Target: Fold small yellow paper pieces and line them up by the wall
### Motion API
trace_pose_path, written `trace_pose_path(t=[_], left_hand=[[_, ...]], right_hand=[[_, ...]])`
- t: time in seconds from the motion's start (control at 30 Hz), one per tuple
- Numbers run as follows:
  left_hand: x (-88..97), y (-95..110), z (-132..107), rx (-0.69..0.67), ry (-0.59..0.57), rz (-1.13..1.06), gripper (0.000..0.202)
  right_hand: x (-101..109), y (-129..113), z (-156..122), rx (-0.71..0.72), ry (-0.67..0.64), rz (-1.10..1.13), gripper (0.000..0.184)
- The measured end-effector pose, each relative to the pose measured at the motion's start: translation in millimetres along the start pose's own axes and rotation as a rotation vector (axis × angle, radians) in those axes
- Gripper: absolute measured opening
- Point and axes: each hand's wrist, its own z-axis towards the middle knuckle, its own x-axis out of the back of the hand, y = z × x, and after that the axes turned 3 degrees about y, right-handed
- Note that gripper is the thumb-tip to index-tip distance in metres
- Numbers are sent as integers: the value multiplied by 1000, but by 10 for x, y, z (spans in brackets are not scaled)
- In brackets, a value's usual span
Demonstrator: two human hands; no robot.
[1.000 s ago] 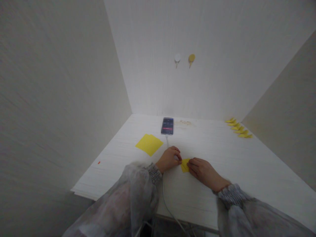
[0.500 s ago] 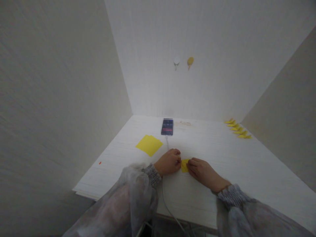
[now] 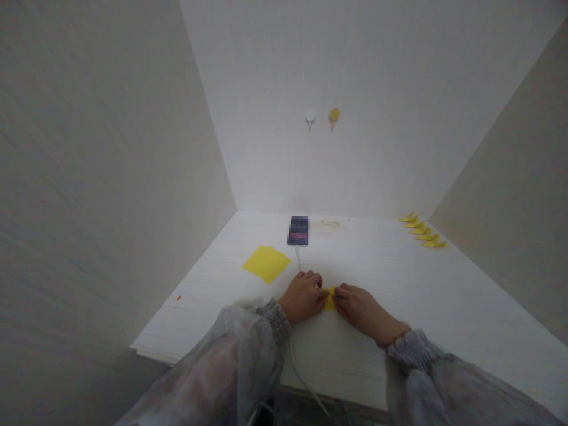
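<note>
A small folded piece of yellow paper (image 3: 329, 299) lies on the white table between my hands, partly covered by fingers. My left hand (image 3: 304, 297) has its fingers curled, with thumb and fingertip pressed on the paper's left edge. From the other side, my right hand (image 3: 360, 307) pinches the paper's right part. Left of my hands, flat square sheets of yellow paper (image 3: 267, 264) are stacked, turned like a diamond. Folded yellow paper shapes (image 3: 422, 231) stand in a row at the table's far right.
A phone (image 3: 299, 231) with a blurred screen lies near the back wall. Its white cable (image 3: 298, 373) runs under my left arm and over the front edge. Two hooks, one white (image 3: 310, 117) and one yellow (image 3: 333, 116), are on the wall. A small red scrap (image 3: 179, 297) lies at left.
My left thumb and fingers have shifted slightly onto the folded paper, covering more of its left side. The right hand stays pinched on it. The whole view has tilted a little.
</note>
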Motion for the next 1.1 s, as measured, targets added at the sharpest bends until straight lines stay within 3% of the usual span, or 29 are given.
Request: trace_pose_path(t=[0.3, 0.7, 0.8, 0.9, 1.1], left_hand=[[33, -29, -7, 172, 4, -93, 23], [85, 15, -22, 168, 84, -2, 26], [41, -55, -44, 208, 134, -83, 25], [-45, -123, -45, 292, 161, -219, 41], [-149, -178, 25, 370, 119, -406, 30]], right_hand=[[16, 3, 14, 5, -31, -15, 16], [41, -20, 21, -17, -19, -13, 19], [47, -23, 20, -11, -38, -3, 16], [47, -22, 12, -9, -49, 3, 15], [69, -37, -3, -24, -43, 33, 15]])
